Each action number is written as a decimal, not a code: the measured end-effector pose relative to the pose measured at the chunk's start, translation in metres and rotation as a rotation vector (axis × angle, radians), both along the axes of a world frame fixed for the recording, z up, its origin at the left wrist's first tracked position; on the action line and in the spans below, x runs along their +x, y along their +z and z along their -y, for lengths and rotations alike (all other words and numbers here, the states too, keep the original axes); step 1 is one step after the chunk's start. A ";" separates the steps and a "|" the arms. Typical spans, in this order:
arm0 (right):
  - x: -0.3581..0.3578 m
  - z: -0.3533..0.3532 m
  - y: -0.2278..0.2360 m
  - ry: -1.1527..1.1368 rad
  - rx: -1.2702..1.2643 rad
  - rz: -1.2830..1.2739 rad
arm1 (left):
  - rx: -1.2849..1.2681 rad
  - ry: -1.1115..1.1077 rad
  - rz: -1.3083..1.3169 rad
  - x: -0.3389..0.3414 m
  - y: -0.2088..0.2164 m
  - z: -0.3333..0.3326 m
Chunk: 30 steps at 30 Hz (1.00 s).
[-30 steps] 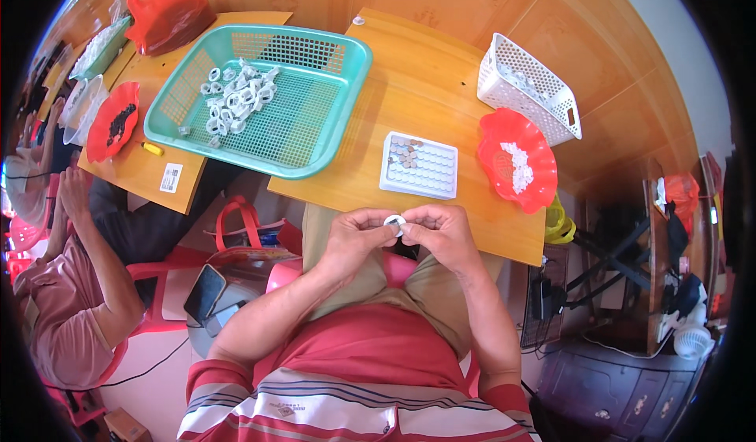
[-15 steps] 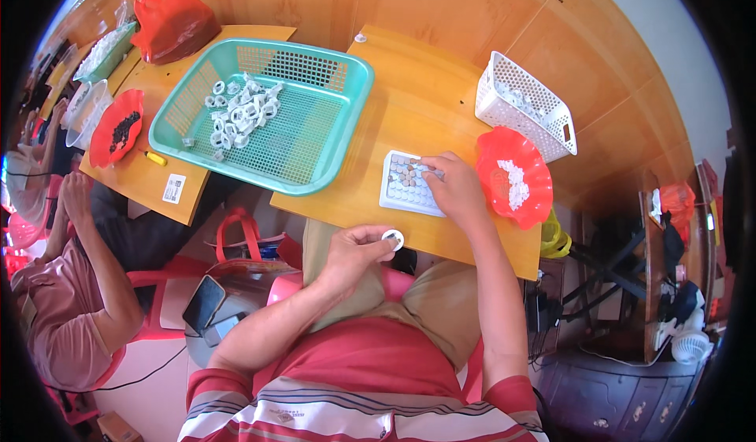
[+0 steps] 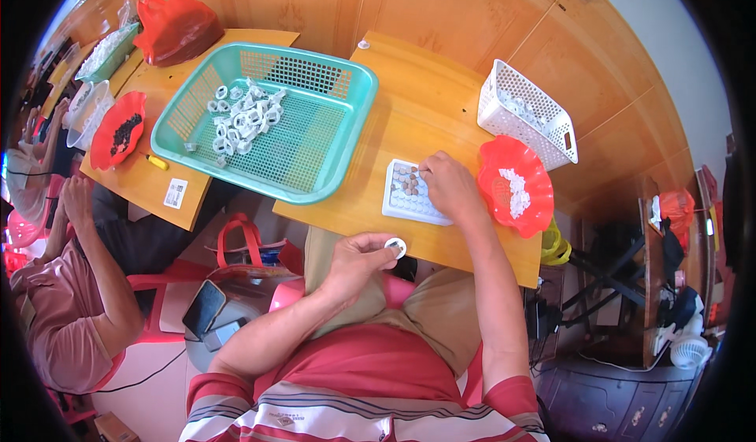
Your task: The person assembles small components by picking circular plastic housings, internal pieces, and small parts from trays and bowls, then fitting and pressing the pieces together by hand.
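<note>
My left hand (image 3: 358, 265) pinches a round white plastic ring (image 3: 396, 247) between thumb and fingers, just off the table's front edge and above my lap. My right hand (image 3: 453, 186) is over the far right part of a small white tray (image 3: 417, 215), its fingers drawn together at the tray's surface. Whatever those fingertips hold is too small and covered to make out. Rows of round cells fill the tray, with several small brownish pieces lying in its far half. Close by on the right is a red scalloped dish (image 3: 492, 190) holding small white pieces.
A green plastic basket (image 3: 358, 119) with many white ring parts stands left. A white perforated basket (image 3: 563, 131) sits at the back right. Farther left are a red dish (image 3: 134, 107) of dark pieces, a yellow-handled tool (image 3: 157, 162) and another person's arm (image 3: 102, 269).
The whole view has shifted slightly. My right hand stays at the tray, its fingers a little more toward the far right edge. My left hand still holds the white ring.
</note>
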State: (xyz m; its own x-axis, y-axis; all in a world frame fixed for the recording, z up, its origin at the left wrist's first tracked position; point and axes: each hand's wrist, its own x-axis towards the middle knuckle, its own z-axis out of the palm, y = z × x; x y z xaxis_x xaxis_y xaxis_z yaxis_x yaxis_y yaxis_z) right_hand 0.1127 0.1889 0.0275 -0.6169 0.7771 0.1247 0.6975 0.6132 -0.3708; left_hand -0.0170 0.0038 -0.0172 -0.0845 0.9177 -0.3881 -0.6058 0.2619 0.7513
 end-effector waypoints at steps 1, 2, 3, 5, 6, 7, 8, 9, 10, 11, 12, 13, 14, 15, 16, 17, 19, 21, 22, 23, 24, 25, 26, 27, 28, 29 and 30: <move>0.000 0.002 -0.001 -0.013 0.029 0.033 | 0.000 0.009 0.003 0.000 0.000 0.000; -0.001 0.003 -0.001 -0.027 0.059 0.067 | 0.000 0.018 0.006 0.000 0.000 0.001; -0.001 0.004 -0.002 -0.027 0.063 0.066 | 0.004 0.019 0.005 0.000 0.000 0.001; 0.000 0.006 -0.004 -0.041 0.112 0.117 | -0.013 0.026 -0.004 0.000 0.001 0.000; 0.001 0.006 -0.004 -0.041 0.116 0.116 | -0.009 0.026 -0.005 0.000 0.001 0.000; 0.002 0.007 -0.004 -0.046 0.103 0.023 | -0.005 0.033 -0.001 0.001 0.001 0.000; 0.004 0.008 -0.004 -0.051 0.090 -0.070 | -0.002 0.039 0.003 0.001 0.001 0.000; 0.006 0.010 -0.003 -0.050 0.091 -0.070 | -0.001 0.039 0.003 0.000 0.001 0.000; 0.009 0.013 -0.003 -0.046 0.064 -0.178 | -0.005 0.050 0.011 0.001 0.000 0.000; 0.012 0.015 -0.003 -0.042 0.037 -0.286 | -0.009 0.060 0.019 0.002 0.000 0.000; 0.015 0.016 -0.005 -0.043 0.036 -0.284 | -0.011 0.059 0.021 0.002 -0.001 0.000; 0.018 0.018 -0.007 -0.046 -0.047 -0.369 | -0.006 0.061 0.019 0.002 -0.001 0.000; 0.021 0.020 -0.008 -0.048 -0.131 -0.453 | 0.000 0.063 0.016 0.002 -0.001 0.000; 0.024 0.024 -0.008 -0.049 -0.130 -0.453 | 0.000 0.062 0.017 0.002 0.000 0.000; 0.026 0.031 -0.003 -0.093 -0.316 -0.532 | -0.004 0.065 0.017 0.002 0.000 0.000; 0.028 0.036 -0.001 -0.137 -0.502 -0.610 | -0.009 0.069 0.018 0.002 0.000 0.000; 0.035 0.037 -0.008 -0.123 -0.601 -0.723 | 0.000 0.069 0.024 0.002 -0.003 0.000; 0.041 0.041 -0.012 -0.111 -0.699 -0.837 | 0.008 0.068 0.030 0.003 -0.003 0.000; 0.041 0.046 -0.010 -0.106 -0.720 -0.867 | 0.000 0.077 0.029 0.003 -0.004 0.000; 0.040 0.051 -0.007 -0.102 -0.741 -0.897 | -0.009 0.086 0.029 0.003 -0.004 0.000; 0.040 0.056 -0.005 -0.104 -0.745 -0.895 | -0.013 0.086 0.030 0.003 -0.004 -0.001; 0.041 0.062 -0.003 -0.107 -0.750 -0.862 | -0.010 0.091 0.020 0.003 -0.003 -0.002; 0.041 0.068 -0.003 -0.110 -0.755 -0.829 | -0.007 0.095 0.010 0.003 -0.002 -0.002; 0.041 0.074 -0.005 -0.113 -0.763 -0.827 | -0.015 0.097 0.011 0.003 0.000 -0.001; 0.040 0.080 -0.008 -0.076 -0.697 -0.768 | -0.009 0.104 0.005 0.003 0.001 -0.002; 0.039 0.086 -0.011 -0.039 -0.632 -0.709 | -0.003 0.111 -0.002 0.003 0.002 -0.002; 0.037 0.092 -0.013 -0.027 -0.590 -0.691 | -0.009 0.110 0.000 0.003 0.001 -0.002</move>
State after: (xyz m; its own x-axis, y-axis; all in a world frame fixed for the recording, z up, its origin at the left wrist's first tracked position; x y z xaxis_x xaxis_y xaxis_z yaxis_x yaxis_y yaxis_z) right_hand 0.1502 0.0965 0.0145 -0.5335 0.8450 0.0375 0.2141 0.1779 -0.9605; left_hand -0.0138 0.0055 -0.0164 -0.1844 0.8993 -0.3965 -0.6312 0.2008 0.7492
